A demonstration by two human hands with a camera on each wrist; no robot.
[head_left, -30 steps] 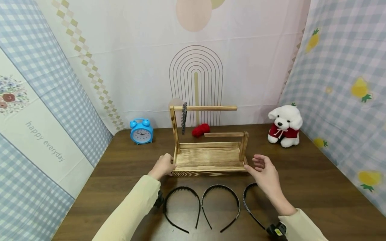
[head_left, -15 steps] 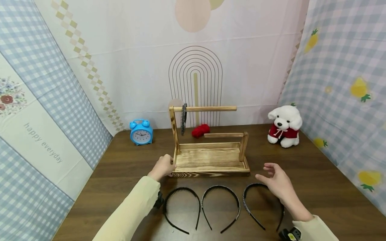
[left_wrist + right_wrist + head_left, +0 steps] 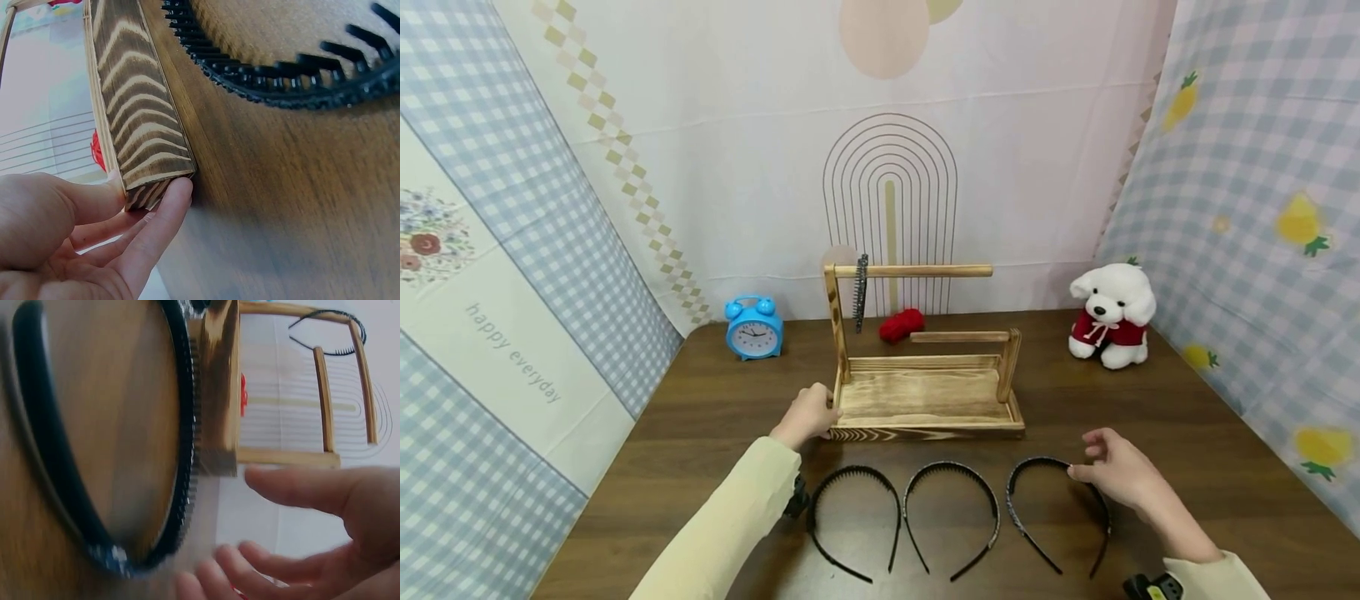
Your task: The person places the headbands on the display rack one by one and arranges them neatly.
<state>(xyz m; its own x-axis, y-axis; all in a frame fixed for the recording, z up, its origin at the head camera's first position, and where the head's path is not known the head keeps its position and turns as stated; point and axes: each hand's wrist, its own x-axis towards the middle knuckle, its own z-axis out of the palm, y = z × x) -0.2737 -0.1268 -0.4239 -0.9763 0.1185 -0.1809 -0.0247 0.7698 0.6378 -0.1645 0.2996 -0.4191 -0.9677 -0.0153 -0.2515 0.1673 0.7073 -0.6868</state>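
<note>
A wooden headband stand (image 3: 925, 433) has a shallow tray and two horizontal bars, the left one higher. One toothed headband (image 3: 861, 292) hangs near the inner end of the upper bar. My left hand (image 3: 806, 414) grips the tray's front left corner, thumb and fingers on either side of the wood. In front lie three dark headbands in a row: the left headband (image 3: 898, 508), the middle headband (image 3: 995, 504) and the right headband (image 3: 1011, 500). Over the top of the right one hovers my right hand (image 3: 1120, 471), fingers parted and holding nothing; whether it touches the band I cannot tell.
A blue alarm clock (image 3: 754, 331) stands at the back left of the brown table (image 3: 700, 467). Behind the stand lies a red bundle of yarn (image 3: 901, 325). A white plush dog (image 3: 1111, 317) in a red top sits at the back right. Cloth hangings (image 3: 1037, 167) enclose the table.
My right hand has left the tray's right corner and moved right and toward me, to the right headband. The left hand keeps its grip on the left corner.
</note>
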